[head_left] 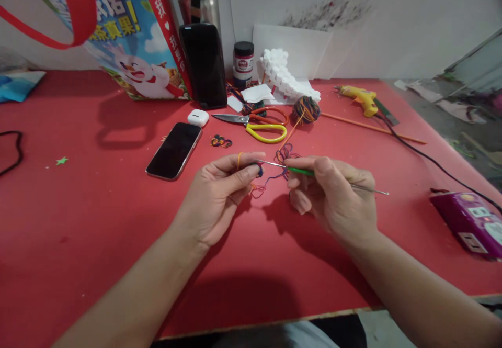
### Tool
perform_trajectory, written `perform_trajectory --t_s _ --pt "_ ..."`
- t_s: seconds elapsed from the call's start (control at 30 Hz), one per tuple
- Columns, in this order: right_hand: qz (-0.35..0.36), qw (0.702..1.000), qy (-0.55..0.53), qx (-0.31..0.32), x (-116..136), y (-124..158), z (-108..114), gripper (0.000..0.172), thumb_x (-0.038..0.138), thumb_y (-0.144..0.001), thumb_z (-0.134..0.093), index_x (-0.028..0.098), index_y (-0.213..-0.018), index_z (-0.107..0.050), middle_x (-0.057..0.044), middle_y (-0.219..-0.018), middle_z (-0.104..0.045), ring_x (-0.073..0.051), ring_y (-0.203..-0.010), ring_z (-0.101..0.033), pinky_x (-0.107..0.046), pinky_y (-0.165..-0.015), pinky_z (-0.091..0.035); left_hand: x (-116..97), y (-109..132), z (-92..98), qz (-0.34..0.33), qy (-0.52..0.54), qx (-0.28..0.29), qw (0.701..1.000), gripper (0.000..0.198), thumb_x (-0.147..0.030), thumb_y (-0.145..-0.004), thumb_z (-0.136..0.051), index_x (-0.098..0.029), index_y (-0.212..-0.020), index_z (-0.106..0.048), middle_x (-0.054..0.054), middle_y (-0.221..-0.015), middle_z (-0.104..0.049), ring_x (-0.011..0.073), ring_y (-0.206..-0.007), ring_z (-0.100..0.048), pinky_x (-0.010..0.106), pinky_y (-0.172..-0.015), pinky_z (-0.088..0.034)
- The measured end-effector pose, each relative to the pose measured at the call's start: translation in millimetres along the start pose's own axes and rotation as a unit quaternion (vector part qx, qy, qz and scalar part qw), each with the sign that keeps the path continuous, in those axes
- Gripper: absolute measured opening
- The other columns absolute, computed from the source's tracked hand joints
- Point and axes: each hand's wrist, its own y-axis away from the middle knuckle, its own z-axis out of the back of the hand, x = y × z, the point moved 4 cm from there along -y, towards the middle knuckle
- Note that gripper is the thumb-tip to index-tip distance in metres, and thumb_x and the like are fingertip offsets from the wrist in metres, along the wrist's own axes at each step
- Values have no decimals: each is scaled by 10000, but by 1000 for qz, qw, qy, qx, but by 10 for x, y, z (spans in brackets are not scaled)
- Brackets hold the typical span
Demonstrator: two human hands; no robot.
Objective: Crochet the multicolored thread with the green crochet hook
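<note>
Between the thumb and fingers of my left hand (219, 193) is a small dark crochet piece (259, 170), mostly hidden by the fingertips. A strand of orange yarn loops over that hand's index finger. My right hand (333, 191) grips a crochet hook (300, 171) by its green handle, and the hook's metal tip reaches the piece at my left fingertips. Loose multicoloured yarn (285, 154) lies on the table just behind the hands. One strand runs back to a multicoloured yarn ball (306, 110).
On the red table (98, 243) lie scissors (266, 128), a phone (174, 152), a white earbud case (198, 118) and a small crocheted bit (220, 141). Rightward are a yellow glue gun (358, 98), its cord, and a purple power strip (468, 222). A bag (137, 39) and bottle (198, 0) stand behind.
</note>
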Motion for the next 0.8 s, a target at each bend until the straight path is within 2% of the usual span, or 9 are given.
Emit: perform_trajectory --t_s 0.33,0.6,0.7,0.8 --pt "15 999 37 -10 11 3 25 249 433 -1010 -702 239 -1059 -851 -19 -728 -745 -94 -441 -579 -269 -443 -490 -1 -1 -2 -4 6 -4 1000 224 -87 -612 -956 -128 -808 -855 10 -750 -742 45 -599 -631 113 -564 -544" --pt "17 999 37 1 65 5 3 158 364 -988 -747 252 -1053 -838 5 -711 -753 -87 -420 -583 -257 -435 -506 -49 -10 6 -49 -14 -15 999 187 -95 -641 -934 -154 -800 -858 8 -743 -739 46 -606 -613 121 -574 -520" --pt "11 999 48 -1 66 10 14 174 370 -987 -744 236 -1053 -832 2 -700 -745 -87 -415 -571 -258 -425 -508 -66 -24 20 -84 -43 -25 995 146 -89 -680 -903 -175 -789 -859 14 -771 -751 58 -650 -619 137 -605 -518" --pt "16 998 56 3 76 14 16 151 341 -993 -736 239 -1047 -832 9 -684 -736 -84 -416 -563 -249 -417 -493 -102 -11 45 -157 -101 -44 981 152 -83 -727 -872 -218 -797 -867 11 -810 -772 80 -734 -639 161 -688 -529"
